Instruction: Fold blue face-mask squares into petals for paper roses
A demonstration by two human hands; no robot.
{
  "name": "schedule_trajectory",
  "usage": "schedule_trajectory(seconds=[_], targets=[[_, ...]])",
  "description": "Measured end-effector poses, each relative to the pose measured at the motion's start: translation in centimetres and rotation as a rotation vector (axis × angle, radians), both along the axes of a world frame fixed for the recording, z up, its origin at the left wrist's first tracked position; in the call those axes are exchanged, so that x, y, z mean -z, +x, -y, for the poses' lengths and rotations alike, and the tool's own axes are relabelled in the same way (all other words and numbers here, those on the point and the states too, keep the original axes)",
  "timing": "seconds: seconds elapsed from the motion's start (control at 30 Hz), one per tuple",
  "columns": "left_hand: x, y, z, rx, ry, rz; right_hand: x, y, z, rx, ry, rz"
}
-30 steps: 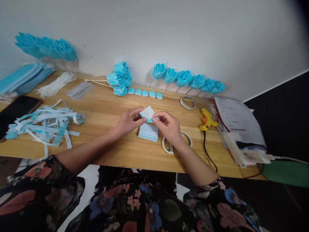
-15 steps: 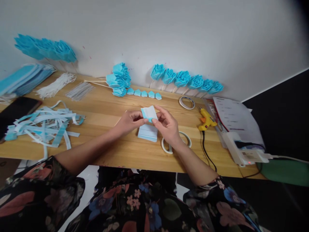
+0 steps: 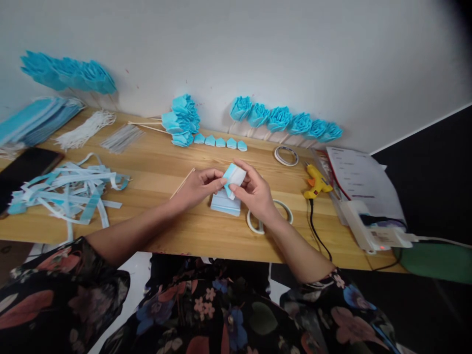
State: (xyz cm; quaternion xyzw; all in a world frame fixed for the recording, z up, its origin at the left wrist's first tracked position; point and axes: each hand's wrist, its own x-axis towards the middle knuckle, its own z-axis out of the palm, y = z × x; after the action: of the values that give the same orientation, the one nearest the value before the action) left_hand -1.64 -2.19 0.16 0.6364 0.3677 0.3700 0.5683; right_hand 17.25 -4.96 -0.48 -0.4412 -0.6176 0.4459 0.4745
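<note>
Between my two hands is a small folded piece of blue and white mask fabric (image 3: 236, 176), held just above the table. My left hand (image 3: 202, 186) pinches its left edge between thumb and fingers. On the other side, my right hand (image 3: 255, 189) grips it with the thumb in front and the fingers behind. Under it lies a stack of pale blue fabric pieces (image 3: 225, 204). A thin wooden stick (image 3: 183, 183) shows beside my left hand. Partly hidden by my right wrist are rolls of white tape (image 3: 286, 211).
Blue fabric roses (image 3: 279, 119) lean along the wall, with more roses (image 3: 182, 120) and several folded petals (image 3: 220, 142) at the back. Cut strips (image 3: 73, 189) and a phone (image 3: 27, 169) lie left. To the right are a yellow glue gun (image 3: 316, 182) and a power strip (image 3: 363, 231).
The fabric piece has turned and tilted in my hands, and its blue side is folded over more on the left. Both hands have stayed close to the same place.
</note>
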Motion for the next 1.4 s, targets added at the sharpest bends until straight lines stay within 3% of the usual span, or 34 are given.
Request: schedule_trajectory(seconds=[0.3,0.5,0.63,0.97,1.2,1.3,1.4], targets=[[0.4,-0.1,-0.1,-0.057,-0.018,-0.024,0.0,0.2,-0.1,0.061,0.003,0.016],[-0.3,-0.1,0.1,0.051,-0.073,-0.082,-0.9,0.6,-0.2,0.032,-0.023,0.026],[-0.3,0.0,0.2,0.108,-0.092,-0.078,-1.0,0.7,-0.1,0.042,0.076,0.096],[-1.5,-0.2,0.2,0.092,-0.096,-0.125,-1.4,0.8,0.1,0.088,0.378,0.272],[-1.0,-0.2,0.1,0.059,-0.197,-0.045,-1.1,1.1,-0.1,0.018,0.556,0.364],[-0.8,-0.2,0.1,0.039,-0.212,-0.013,-1.2,1.2,-0.1,0.002,0.550,0.371],[-0.7,-0.3,0.0,0.032,-0.196,-0.006,-1.5,1.4,0.0,-0.045,0.431,0.344]])
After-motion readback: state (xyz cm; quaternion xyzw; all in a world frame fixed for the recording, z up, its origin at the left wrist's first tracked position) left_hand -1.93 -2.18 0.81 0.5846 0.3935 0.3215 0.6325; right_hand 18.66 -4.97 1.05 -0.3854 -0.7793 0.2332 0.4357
